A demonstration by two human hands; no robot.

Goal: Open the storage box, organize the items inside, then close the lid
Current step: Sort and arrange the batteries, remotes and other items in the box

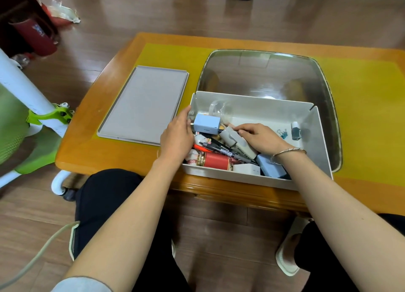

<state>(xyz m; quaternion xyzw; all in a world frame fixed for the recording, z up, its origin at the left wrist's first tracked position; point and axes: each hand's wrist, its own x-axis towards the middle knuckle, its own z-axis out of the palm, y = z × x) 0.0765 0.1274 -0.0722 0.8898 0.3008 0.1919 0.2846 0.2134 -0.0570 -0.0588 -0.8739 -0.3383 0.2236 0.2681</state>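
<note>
The white plastic storage box sits open on the counter, its flat grey lid just left of it. The right hand grasps the beige mini fan, whose long axis slants toward the near right corner. The left hand, released, rests against the box's left wall beside a smooth pale-blue charger

Person, seated view from above. Both forearms bare to the elbow. Left arm: edge of a pale grey-blue sleeve with a darker hem visible at the upper arm. Right wrist: one thin silver-coloured bangle, plain, no markings legible. Legs: black trousers, a light stripe along the left side seam. Right foot: light cream open slipper. Nails short, unpainted where visible.
</note>
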